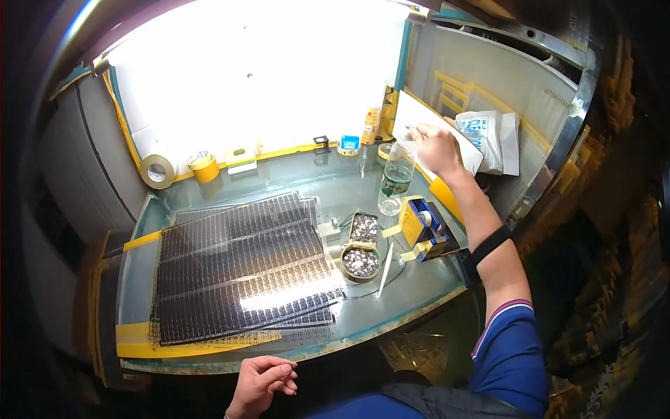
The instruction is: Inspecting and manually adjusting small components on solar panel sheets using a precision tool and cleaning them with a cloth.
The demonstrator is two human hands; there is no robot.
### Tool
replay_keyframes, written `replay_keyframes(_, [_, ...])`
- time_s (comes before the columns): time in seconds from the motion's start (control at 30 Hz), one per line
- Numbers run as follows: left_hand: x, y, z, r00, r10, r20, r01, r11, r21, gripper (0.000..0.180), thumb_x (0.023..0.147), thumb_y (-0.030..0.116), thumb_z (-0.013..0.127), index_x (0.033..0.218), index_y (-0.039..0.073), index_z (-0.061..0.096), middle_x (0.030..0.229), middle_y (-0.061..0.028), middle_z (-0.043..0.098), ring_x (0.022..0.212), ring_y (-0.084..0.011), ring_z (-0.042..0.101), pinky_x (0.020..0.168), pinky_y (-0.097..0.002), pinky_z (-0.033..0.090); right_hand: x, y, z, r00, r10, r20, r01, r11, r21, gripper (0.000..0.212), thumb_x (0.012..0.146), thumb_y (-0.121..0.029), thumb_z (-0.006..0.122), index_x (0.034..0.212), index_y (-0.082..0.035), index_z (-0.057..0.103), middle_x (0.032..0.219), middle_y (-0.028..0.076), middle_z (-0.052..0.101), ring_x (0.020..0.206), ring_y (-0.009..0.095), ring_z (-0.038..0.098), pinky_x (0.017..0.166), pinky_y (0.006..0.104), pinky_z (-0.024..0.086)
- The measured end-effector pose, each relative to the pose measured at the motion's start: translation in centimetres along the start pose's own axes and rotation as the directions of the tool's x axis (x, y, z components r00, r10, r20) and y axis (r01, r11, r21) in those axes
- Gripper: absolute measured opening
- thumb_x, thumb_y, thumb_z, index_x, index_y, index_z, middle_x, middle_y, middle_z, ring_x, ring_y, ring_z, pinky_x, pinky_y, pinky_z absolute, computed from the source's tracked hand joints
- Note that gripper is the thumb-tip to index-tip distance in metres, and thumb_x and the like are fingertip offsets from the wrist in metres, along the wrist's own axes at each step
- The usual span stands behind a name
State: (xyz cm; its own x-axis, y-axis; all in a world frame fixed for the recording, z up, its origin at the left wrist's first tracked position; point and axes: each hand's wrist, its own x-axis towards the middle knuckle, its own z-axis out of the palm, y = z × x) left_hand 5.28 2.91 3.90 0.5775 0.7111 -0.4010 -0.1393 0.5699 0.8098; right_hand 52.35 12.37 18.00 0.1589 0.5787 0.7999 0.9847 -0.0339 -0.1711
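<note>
My right hand point(436, 150) reaches across the right side of the glass-topped table, its fingers closed around the neck of a clear plastic bottle point(396, 180). The bottle has a green label and stands upright on the glass, behind the tape dispenser; its cap is hidden by my fingers. My left hand point(262, 384) is low, off the table's near edge, with fingers curled in and nothing visible in them. Closest to it lie stacked dark sheets point(237, 269) printed with a fine grid, slightly fanned out.
Two tins point(361, 264) of dark and white bits stand mid-table, beside a white pen-like tool point(386, 269). A blue-and-yellow tape dispenser point(422, 222) sits at right. Tape rolls point(158, 171) line the bright back panel point(251, 77). A white bag point(481, 140) leans at back right.
</note>
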Motion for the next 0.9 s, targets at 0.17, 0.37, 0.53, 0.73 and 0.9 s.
replay_keyframes(0.17, [0.2, -0.2, -0.3, 0.998, -0.004, 0.059, 0.006, 1.0, -0.026, 0.016, 0.085, 0.001, 0.059, 0.095, -0.012, 0.062, 0.078, -0.0173, 0.064, 0.062, -0.019, 0.065, 0.056, -0.0252, 0.056, -0.4, -0.5, 0.0, 0.99, -0.137, -0.017, 0.136, 0.99, -0.017, 0.027, 0.079, -0.031, 0.065, 0.09, -0.006, 0.065, 0.079, 0.013, 0.066, 0.075, 0.032, 0.063, 0.066, 0.0407, 0.05])
replay_keyframes(0.37, [0.2, -0.2, -0.1, 0.996, 0.018, 0.091, -0.015, 0.999, -0.034, 0.016, 0.085, 0.001, 0.059, 0.095, -0.011, 0.062, 0.078, -0.0167, 0.064, 0.061, -0.0184, 0.065, 0.055, -0.0248, 0.056, -0.1, 2.0, -0.1, 0.984, 0.018, -0.179, 0.01, 0.988, 0.156, 0.033, 0.072, -0.022, 0.076, 0.095, -0.003, 0.064, 0.085, 0.014, 0.068, 0.077, 0.021, 0.067, 0.071, 0.0312, 0.052])
replay_keyframes(0.53, [-0.3, -0.2, -0.4, 1.0, 0.015, 0.015, -0.014, 0.999, -0.036, 0.014, 0.082, -0.001, 0.059, 0.09, -0.011, 0.063, 0.074, -0.0174, 0.064, 0.057, -0.0193, 0.064, 0.052, -0.0261, 0.056, 3.9, -2.4, -14.4, 0.57, 0.101, -0.815, 0.254, 0.922, 0.291, 0.028, 0.077, -0.022, 0.075, 0.092, 0.0, 0.065, 0.082, 0.008, 0.068, 0.071, 0.013, 0.065, 0.064, 0.0266, 0.056])
replay_keyframes(0.73, [0.2, -0.7, 0.5, 0.991, 0.023, 0.132, -0.016, 0.999, -0.05, 0.017, 0.084, 0.001, 0.061, 0.096, -0.011, 0.062, 0.078, -0.0161, 0.064, 0.062, -0.018, 0.065, 0.056, -0.0244, 0.056, 1.9, -0.2, -4.9, 0.861, -0.086, -0.502, 0.224, 0.949, 0.223, 0.035, 0.076, -0.021, 0.075, 0.105, -0.004, 0.064, 0.088, 0.008, 0.069, 0.076, 0.014, 0.065, 0.07, 0.0288, 0.052])
replay_keyframes(0.9, [0.2, -1.1, 1.3, 0.995, 0.014, 0.1, -0.01, 0.999, -0.046, 0.017, 0.083, 0.001, 0.061, 0.094, -0.011, 0.063, 0.077, -0.0162, 0.064, 0.061, -0.0183, 0.065, 0.055, -0.0254, 0.056, -0.4, -1.2, -0.4, 0.986, 0.129, -0.104, -0.09, 0.943, 0.319, 0.035, 0.073, -0.024, 0.076, 0.092, 0.003, 0.065, 0.082, 0.015, 0.068, 0.073, 0.018, 0.067, 0.066, 0.0297, 0.052])
